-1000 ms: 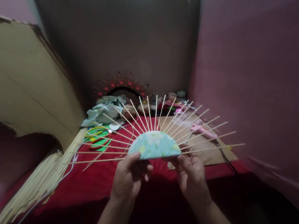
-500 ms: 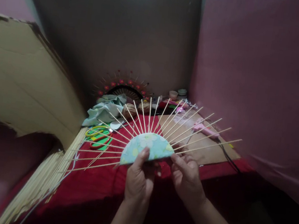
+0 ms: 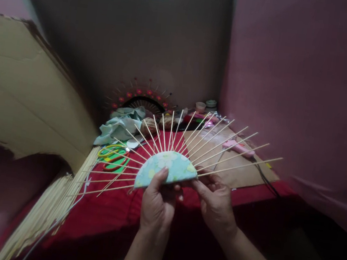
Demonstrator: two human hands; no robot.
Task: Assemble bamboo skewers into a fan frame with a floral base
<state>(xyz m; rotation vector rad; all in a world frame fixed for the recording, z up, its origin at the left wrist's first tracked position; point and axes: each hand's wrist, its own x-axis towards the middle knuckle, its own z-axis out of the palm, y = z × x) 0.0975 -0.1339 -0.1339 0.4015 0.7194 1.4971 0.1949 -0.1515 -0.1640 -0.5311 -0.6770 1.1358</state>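
Both forearms rise from below. The left hand (image 3: 156, 206) pinches the fan (image 3: 169, 167) by its lower edge, thumb on top. The right hand (image 3: 215, 202) has its fingers closed on the fan's right corner. The fan is held above the red desk (image 3: 109, 215), with scissors (image 3: 111, 156) beyond.

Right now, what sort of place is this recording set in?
Probably a home craft corner. Both hands hold a half-round fan of thin sticks over a red cloth. Scissors, a pink glue gun and a bundle of sticks lie nearby.
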